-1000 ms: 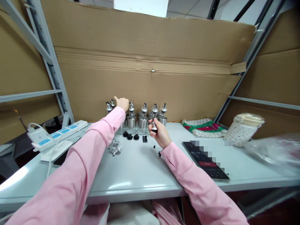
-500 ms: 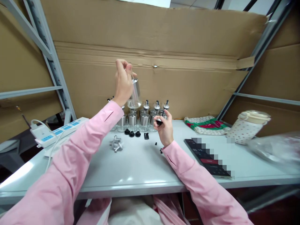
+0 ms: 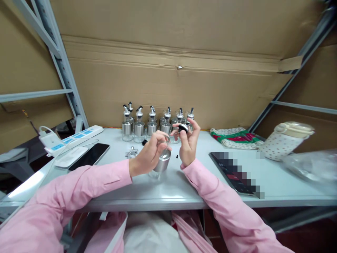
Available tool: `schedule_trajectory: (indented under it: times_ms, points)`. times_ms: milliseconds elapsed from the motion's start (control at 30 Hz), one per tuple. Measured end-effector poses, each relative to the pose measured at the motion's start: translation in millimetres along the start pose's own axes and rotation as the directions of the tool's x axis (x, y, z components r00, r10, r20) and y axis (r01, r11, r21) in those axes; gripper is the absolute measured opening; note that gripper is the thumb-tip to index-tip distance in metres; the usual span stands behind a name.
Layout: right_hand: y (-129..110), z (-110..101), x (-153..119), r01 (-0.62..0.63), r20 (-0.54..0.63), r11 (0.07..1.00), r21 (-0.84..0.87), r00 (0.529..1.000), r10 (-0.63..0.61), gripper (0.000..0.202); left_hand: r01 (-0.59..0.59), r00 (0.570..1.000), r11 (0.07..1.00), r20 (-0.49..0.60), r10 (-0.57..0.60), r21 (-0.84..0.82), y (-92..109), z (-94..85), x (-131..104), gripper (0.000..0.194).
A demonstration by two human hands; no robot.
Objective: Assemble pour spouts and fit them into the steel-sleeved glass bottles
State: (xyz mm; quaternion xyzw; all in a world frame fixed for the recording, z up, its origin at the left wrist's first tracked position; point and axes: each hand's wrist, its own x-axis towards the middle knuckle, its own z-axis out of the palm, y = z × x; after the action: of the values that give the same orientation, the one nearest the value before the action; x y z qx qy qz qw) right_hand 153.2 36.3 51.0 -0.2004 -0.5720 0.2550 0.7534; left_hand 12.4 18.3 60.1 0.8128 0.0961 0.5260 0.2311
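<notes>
My left hand [image 3: 149, 153] is closed round the neck of a glass oil bottle [image 3: 162, 164] with a brushed metal sleeve. The bottle is tilted a little, its base at or just above the table in front of me. To its right, my right hand [image 3: 188, 146] pinches a pour spout [image 3: 183, 128] by its round, dark-edged collar, close to the bottle's mouth but apart from it. Behind the left hand lie loose silvery spout pieces [image 3: 131, 152] and a black stopper [image 3: 144, 142]. A tiny black part [image 3: 177, 156] rests between the hands.
Several capped oil bottles [image 3: 139, 129] stand along the back by the cardboard wall [image 3: 200, 88]. At left are a power strip [image 3: 79, 136] and a phone [image 3: 91, 157]. To the right lie another phone [image 3: 231, 174], a patterned cloth [image 3: 234, 138], a dotted tumbler [image 3: 285, 142] and a plastic bag [image 3: 310, 167].
My left hand has brought the bottle down from above the back row to the table's front middle. My right hand stays nearly in place, turning the pour spout into clearer view.
</notes>
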Motion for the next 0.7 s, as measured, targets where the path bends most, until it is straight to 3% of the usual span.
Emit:
schedule_trajectory:
  times_ms: [300, 467, 700]
  points:
    - [-11, 13, -14, -0.125, 0.059, 0.990, -0.060, 0.990, 0.129, 0.024, 0.004, 1.000, 1.000, -0.010, -0.004, -0.014, -11, 4.4, -14, 0.017]
    - [-12, 16, -18, 0.002, 0.120, 0.992, -0.123, 0.993, 0.012, 0.025, 0.058, 0.997, 0.996, -0.043, -0.061, -0.065, -12, 5.3, -19, 0.016]
    - [-10, 10, -22, 0.193, 0.245, 0.957, -0.218, 0.960, -0.138, 0.035, 0.090, 0.995, 0.992, -0.027, -0.092, -0.084, -11, 6.2, -21, 0.048]
